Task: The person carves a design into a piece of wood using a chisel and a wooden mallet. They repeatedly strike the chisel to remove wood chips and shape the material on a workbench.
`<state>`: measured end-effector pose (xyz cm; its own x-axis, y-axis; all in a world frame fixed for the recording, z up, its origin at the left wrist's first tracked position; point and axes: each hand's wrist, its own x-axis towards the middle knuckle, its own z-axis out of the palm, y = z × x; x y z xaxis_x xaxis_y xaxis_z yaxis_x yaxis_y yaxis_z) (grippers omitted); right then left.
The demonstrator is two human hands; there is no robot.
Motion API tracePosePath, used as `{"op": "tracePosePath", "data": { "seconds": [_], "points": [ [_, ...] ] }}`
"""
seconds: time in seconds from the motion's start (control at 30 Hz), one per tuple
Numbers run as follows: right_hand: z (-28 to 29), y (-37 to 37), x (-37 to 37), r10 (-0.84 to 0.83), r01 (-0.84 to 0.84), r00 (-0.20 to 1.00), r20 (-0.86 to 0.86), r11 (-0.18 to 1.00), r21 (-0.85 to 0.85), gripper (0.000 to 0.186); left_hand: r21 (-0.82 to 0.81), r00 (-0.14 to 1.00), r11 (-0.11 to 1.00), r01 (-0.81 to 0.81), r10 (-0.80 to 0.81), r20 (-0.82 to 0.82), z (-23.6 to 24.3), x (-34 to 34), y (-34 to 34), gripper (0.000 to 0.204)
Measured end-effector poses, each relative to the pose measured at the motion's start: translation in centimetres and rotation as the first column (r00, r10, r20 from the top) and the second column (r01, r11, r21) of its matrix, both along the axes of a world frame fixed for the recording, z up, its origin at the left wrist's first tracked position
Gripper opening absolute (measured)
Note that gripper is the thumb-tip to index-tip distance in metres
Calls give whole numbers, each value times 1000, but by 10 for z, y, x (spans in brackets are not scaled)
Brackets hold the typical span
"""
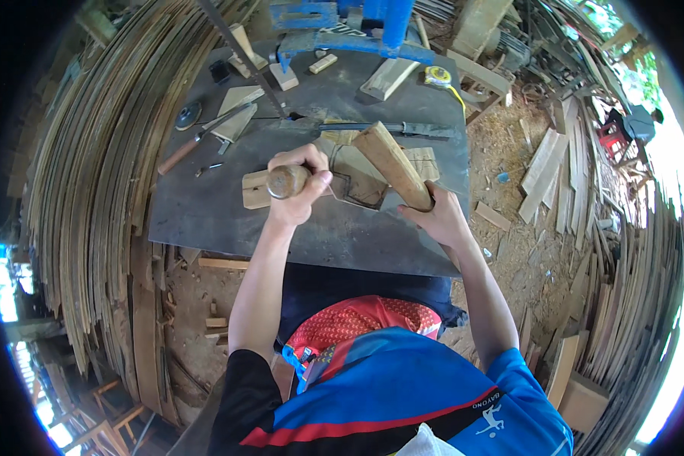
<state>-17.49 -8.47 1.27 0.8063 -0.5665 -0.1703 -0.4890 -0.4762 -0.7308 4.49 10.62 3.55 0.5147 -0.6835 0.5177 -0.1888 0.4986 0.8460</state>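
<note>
A round handle [286,182] is gripped in the left hand [304,184], a wood block [394,167] in the right hand [439,217], over a dark table [342,237].

For a clean blow, the handle is probably best held upright and steady, with fingers set below its end and the block brought down squarely. The handle's end is exposed atop the closed left fist, left of centre; its lower part is hidden. The block's lower end is wrapped by the right fingers, right of centre; its length is slanted toward the upper left, apart from the handle. A board [361,173] is seen between the hands.
</note>
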Motion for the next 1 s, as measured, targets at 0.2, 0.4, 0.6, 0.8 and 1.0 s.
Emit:
{"op": "tracePosePath", "data": {
  "seconds": [0.2, 0.4, 0.6, 0.8, 1.0],
  "points": [
    [55, 7, -12, 12, 2, 984, 178, 997, -77, 58, 52, 997, 998, 23, -19, -75, -5, 4, -4, 21],
    [146, 35, -20, 253, -118, 881, 399, 936, -332, 46, 120, 997, 992, -45, 36, 71, -1, -7, -12, 21],
    [207, 74, -23, 379, -138, 864, 331, 811, -569, 49, 252, 990, 965, -73, 39, 137, 1, -6, -7, 9],
    [190, 87, -19, 471, -306, 881, 40, 633, -711, 56, -327, 938, 934, -140, 231, 258, -73, 8, -29, 51],
    [187, 82, -12, 291, -302, 948, -129, 699, -648, 56, -158, 962, 971, -181, 141, -233, -22, -24, -29, 17]
  ]
}}
